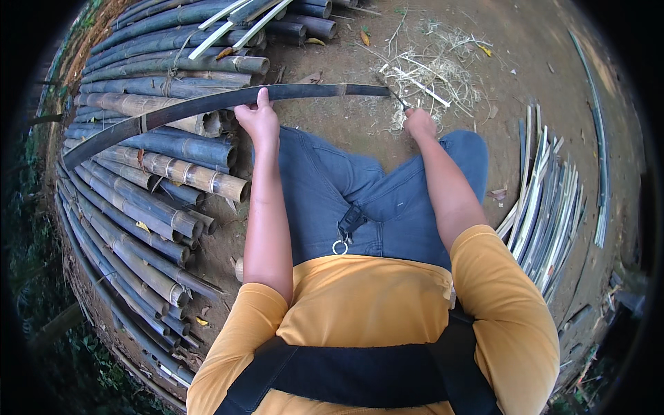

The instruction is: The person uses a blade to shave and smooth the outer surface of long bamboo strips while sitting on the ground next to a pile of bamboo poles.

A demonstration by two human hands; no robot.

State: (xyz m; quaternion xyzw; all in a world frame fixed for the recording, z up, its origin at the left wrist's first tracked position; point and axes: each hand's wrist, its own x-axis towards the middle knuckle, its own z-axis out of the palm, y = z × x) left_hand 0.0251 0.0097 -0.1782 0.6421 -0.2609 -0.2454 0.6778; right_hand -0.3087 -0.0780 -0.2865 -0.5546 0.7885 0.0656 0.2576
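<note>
Because dark bamboo strip (200, 104) arches from over pole stack (197, 174) at left to small knife (398, 99) at its right end, steady hold matters most. Left hand (259, 124) holds strip part-way along, thumb over it, other fingers mostly hidden; best kept firm, well off blade's path. Right hand (420, 124) closed on knife handle; blade looks to meet strip's end, depth of bite cannot be told. Shallow, even strokes, angled away from knees (467, 150), seem wise. Pale shavings (453, 72) on ground (522, 93) just beyond.
</note>
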